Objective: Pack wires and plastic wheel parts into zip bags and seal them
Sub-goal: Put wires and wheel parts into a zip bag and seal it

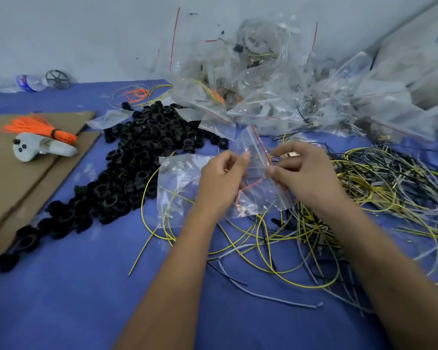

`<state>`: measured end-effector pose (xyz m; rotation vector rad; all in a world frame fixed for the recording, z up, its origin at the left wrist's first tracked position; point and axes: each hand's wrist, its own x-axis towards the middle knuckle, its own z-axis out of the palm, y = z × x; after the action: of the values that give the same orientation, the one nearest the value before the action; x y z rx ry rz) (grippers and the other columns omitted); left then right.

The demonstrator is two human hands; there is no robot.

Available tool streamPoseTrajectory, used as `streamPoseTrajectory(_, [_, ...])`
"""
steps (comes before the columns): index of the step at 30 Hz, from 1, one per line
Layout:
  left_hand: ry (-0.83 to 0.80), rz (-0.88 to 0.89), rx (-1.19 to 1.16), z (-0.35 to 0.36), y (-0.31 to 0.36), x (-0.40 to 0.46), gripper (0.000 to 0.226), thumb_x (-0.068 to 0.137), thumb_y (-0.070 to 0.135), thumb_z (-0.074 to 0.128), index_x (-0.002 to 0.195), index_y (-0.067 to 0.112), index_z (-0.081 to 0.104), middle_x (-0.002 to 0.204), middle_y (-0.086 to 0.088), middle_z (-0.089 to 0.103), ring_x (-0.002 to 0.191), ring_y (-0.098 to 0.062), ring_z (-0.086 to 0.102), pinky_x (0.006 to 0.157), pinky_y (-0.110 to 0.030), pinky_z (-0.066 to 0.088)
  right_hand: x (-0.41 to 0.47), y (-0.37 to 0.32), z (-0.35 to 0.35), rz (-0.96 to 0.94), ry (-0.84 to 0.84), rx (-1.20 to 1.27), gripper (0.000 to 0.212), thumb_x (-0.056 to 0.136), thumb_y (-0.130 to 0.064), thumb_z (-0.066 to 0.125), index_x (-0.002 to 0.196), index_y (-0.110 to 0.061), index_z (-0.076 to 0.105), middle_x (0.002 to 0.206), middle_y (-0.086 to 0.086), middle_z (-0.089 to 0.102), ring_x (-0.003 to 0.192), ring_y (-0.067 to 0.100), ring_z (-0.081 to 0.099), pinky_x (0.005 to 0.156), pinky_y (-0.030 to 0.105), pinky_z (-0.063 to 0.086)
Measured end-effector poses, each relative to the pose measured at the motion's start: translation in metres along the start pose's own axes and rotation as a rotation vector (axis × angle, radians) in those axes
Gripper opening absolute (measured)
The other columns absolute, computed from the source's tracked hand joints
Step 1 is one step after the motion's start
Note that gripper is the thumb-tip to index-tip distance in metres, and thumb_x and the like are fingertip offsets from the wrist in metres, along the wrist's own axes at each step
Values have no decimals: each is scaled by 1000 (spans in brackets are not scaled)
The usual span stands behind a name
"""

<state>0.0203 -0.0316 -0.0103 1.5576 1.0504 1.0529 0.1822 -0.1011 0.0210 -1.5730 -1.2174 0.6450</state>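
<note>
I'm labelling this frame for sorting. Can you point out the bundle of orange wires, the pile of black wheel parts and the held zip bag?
bundle of orange wires (37,127): head view, fanned strands.
pile of black wheel parts (142,147): head view, heap's middle.
zip bag (259,193): head view, clear lower panel.

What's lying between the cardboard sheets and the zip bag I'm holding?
In the head view, the pile of black plastic wheel parts on the blue mat.

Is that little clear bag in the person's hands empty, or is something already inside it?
Not empty: an orange wire shows through the zip bag that the left hand and right hand pinch. Whether its red strip is sealed, cannot tell.
</note>
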Motion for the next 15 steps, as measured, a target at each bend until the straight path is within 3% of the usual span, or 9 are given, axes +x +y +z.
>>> streamPoseTrajectory(2, [-1,56,14,2,4,-3,46,94,51,64,82,7,61,78,-13,68,56,-15,61,47,-23,45,-1,-2,1,-57,0,-31,28,79,-6,83,101,-15,68,68,1,75,54,11,66,56,28,57])
streamPoseTrajectory(4, [18,83,56,7,9,-5,51,92,51,67,81,2,58,68,-10,64,54,-17,60,47,-27,48,-1,-1,5,-109,-11,-14,29,77,-9,86,99,-14,69,67,2,75,54,10,67,54,26,56])
streamPoseTrajectory(6, [58,85,103,10,10,-4,47,93,41,71,79,-1,56,60,-5,63,50,-18,60,50,-33,52,-2,2,9,-147,-16,-12,29,74,-12,89,92,-15,67,66,3,74,47,6,61,46,18,46])
streamPoseTrajectory(8, [94,49,87,12,8,-1,38,96,27,68,79,-4,56,66,-11,69,50,-25,60,51,-34,52,-1,7,10,-180,-7,-33,32,70,-21,93,85,-17,65,64,3,72,46,7,58,46,18,42])
streamPoseTrajectory(12, [72,-37,-30,11,5,3,31,103,15,56,82,-7,61,59,-8,66,46,-18,57,43,-24,43,2,12,9,-181,12,-19,30,68,-34,93,81,-22,69,64,-2,72,53,12,63,51,26,48])
streamPoseTrajectory(15, [54,-37,-48,7,3,4,35,106,16,49,79,-4,59,55,-5,59,44,-18,56,40,-23,40,6,16,8,-108,-2,-13,12,80,-26,85,75,-20,76,68,1,74,63,21,69,64,42,56])
